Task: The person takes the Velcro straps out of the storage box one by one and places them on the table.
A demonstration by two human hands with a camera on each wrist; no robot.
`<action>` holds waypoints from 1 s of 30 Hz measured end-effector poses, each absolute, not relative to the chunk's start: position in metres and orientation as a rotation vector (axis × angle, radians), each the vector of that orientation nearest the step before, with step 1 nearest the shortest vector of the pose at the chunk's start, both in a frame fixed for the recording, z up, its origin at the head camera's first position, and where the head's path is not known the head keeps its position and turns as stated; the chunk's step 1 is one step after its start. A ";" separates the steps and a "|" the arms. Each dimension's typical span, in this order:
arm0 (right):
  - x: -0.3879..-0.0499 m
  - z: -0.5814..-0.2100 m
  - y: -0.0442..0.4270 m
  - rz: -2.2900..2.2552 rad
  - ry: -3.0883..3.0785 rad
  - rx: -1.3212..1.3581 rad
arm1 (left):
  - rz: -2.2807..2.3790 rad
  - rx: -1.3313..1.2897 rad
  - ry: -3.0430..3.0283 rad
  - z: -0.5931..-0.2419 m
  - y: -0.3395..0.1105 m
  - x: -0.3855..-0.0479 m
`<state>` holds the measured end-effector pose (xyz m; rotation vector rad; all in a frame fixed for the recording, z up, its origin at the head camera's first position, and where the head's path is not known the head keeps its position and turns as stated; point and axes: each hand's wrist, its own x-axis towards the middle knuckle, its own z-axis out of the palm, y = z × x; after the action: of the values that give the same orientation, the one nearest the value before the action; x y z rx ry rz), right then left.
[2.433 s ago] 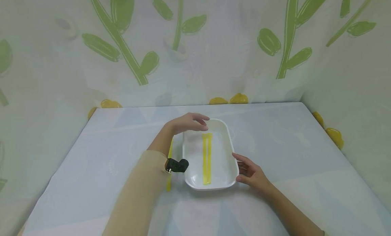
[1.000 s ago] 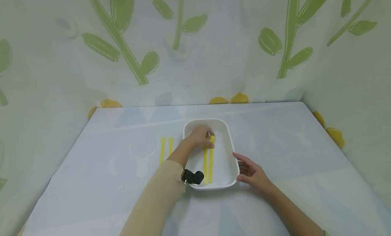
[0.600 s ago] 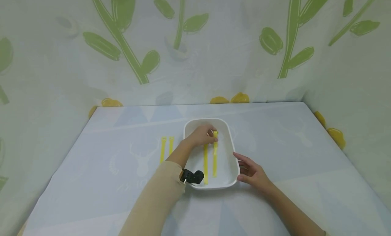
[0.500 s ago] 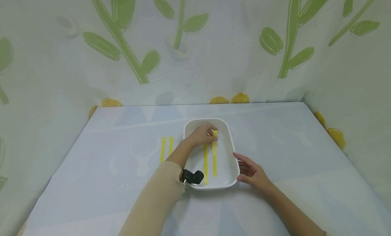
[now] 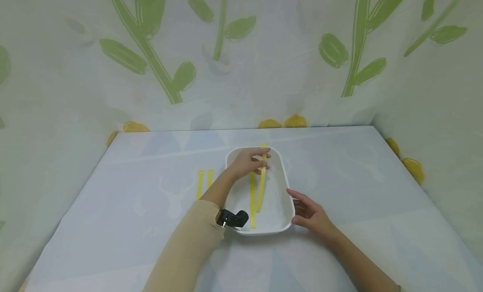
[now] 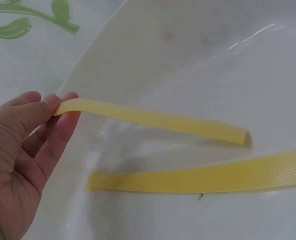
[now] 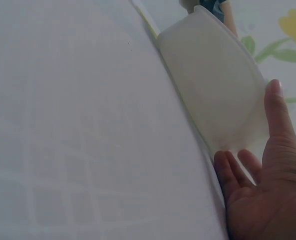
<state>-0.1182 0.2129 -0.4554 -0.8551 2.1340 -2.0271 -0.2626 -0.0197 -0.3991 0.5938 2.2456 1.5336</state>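
Note:
A white rectangular basin (image 5: 277, 199) with rounded corners stands on the table. My left hand (image 5: 247, 162) is over its far part and pinches a yellow strap (image 5: 261, 191) between thumb and fingers near its far end. In the left wrist view the held strap (image 6: 157, 121) slopes from my fingertips across the basin interior. A second yellow strap (image 5: 253, 204), textured on part of its face, lies on the basin floor beside it. My right hand (image 5: 311, 214) rests against the basin's right side, its fingers (image 7: 227, 172) touching the outer wall with the thumb near the rim.
Two more yellow straps (image 5: 200, 185) with slotted ends lie on the table left of the basin, partly behind my left forearm. The table (image 5: 358, 178) has a pale patterned cover. A flower-printed cloth wall (image 5: 264, 82) stands behind and at both sides.
My left hand reached into the basin, took hold of the right-hand strap and lifted its far end, moving it up and away from the other strap. My right hand has stayed put.

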 end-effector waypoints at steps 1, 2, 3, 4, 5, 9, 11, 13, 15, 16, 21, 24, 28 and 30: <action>-0.118 -0.455 0.213 -2.024 2.139 -0.854 | 1.526 0.600 2.255 -0.399 -0.020 -0.262; -0.118 -0.455 0.213 -2.021 2.144 -0.850 | 1.521 0.603 2.264 -0.398 -0.021 -0.262; -0.118 -0.456 0.213 -2.022 2.142 -0.851 | 1.520 0.600 2.270 -0.398 -0.021 -0.262; -0.119 -0.456 0.213 -2.021 2.142 -0.852 | 1.518 0.597 2.279 -0.397 -0.021 -0.262; -0.119 -0.456 0.213 -2.021 2.142 -0.852 | 1.525 0.593 2.282 -0.397 -0.022 -0.262; -0.120 -0.457 0.213 -2.023 2.133 -0.856 | 1.587 0.571 2.253 -0.396 -0.023 -0.263; -0.120 -0.457 0.213 -2.021 2.140 -0.854 | 1.645 0.567 2.197 -0.395 -0.024 -0.262; -0.120 -0.457 0.213 -2.021 2.144 -0.860 | 1.683 0.547 2.149 -0.395 -0.024 -0.262; -0.119 -0.457 0.213 -2.022 2.143 -0.874 | 1.728 0.532 2.079 -0.394 -0.025 -0.261; -0.119 -0.456 0.213 -2.019 2.144 -0.873 | 1.742 0.533 2.050 -0.393 -0.025 -0.261; -0.118 -0.454 0.213 -1.992 2.182 -0.852 | 1.771 0.571 1.964 -0.386 -0.029 -0.260; -0.118 -0.454 0.213 -1.979 2.205 -0.849 | 1.768 0.599 1.948 -0.381 -0.032 -0.260; -0.118 -0.454 0.213 -1.975 2.212 -0.856 | 1.794 0.615 1.911 -0.372 -0.038 -0.260; -0.118 -0.454 0.214 -1.975 2.209 -0.857 | 1.822 0.623 1.887 -0.368 -0.041 -0.260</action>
<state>-0.1179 0.2137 -0.4545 -0.8574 2.2088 -1.9752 -0.2602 -0.0409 -0.3676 0.6227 1.8871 1.8218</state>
